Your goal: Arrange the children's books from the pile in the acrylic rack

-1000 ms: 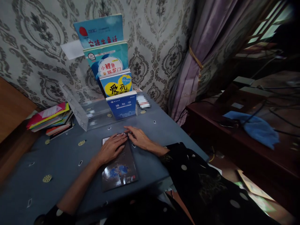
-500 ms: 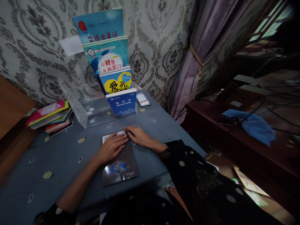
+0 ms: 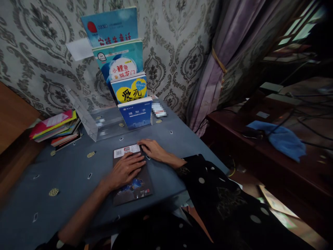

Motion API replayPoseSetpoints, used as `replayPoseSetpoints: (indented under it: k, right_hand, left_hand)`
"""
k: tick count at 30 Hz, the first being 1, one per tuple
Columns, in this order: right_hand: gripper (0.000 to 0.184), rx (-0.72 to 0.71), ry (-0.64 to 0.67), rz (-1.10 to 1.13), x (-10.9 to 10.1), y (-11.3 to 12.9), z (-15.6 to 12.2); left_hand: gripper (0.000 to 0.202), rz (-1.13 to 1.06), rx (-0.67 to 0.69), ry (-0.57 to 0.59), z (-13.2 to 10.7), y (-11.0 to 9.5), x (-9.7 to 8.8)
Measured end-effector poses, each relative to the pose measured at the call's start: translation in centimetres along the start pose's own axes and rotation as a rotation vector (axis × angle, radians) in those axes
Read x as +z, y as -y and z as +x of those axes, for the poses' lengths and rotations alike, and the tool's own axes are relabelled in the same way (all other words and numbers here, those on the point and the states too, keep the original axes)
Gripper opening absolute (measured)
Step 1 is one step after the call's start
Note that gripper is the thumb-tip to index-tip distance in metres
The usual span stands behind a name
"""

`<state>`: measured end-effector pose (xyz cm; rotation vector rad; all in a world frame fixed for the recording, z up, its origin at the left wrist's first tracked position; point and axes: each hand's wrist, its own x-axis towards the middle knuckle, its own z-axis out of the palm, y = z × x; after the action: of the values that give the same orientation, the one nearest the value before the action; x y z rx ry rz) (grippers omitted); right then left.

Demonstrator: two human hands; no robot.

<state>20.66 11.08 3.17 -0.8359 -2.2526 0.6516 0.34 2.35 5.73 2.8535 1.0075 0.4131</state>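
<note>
A dark-covered book (image 3: 137,194) lies flat near the table's front edge, with a white barcode label at its far end and a blue picture lower down. Across its middle rests my left hand (image 3: 127,168), open, palm down, fingers outstretched. My right hand (image 3: 153,150) lies at the book's far right corner, fingers extended and touching the edge. Just beyond, a clear acrylic stand (image 3: 90,125) holds several upright books, tiered from a blue book (image 3: 136,114) in front to a tall teal one (image 3: 114,26) at the back.
A pile of colourful books and folders (image 3: 57,126) sits at the left on the grey-blue tablecloth (image 3: 70,173). Behind is a patterned wall and a tied purple curtain (image 3: 208,83). At the right stands a dark red desk (image 3: 260,149) with a blue cloth (image 3: 283,139) and cables.
My left hand has slid toward me down the book, uncovering more of the barcode label. My right hand stays at the corner.
</note>
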Motion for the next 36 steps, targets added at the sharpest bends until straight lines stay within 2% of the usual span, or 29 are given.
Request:
replayPoseSetpoints:
  k: [9, 19, 23, 29, 36]
  right_hand:
    - [0.03, -0.004, 0.006, 0.002, -0.1, 0.0, 0.0]
    - [0.031, -0.013, 0.003, 0.0, 0.0, 0.0, 0.1]
    - [0.032, -0.012, -0.005, 0.002, -0.1, -0.1, 0.0]
    - [0.032, 0.005, -0.001, 0.008, -0.1, 0.1, 0.0]
    - [0.033, 0.0, -0.013, 0.01, 0.0, 0.0, 0.0]
  left_hand:
    - [0.036, -0.054, -0.003, 0.075, -1.0, -2.7, -0.7]
    - [0.036, -0.125, 0.136, 0.101, -2.3, -5.8, -1.0]
    - [0.037, -0.134, 0.139, 0.13, -2.5, -6.4, -1.1]
    - [0.036, -0.132, 0.132, 0.102, -1.9, -5.4, -1.0]
    - [0.037, 0.032, -0.038, -0.028, -0.1, -1.3, 0.2]
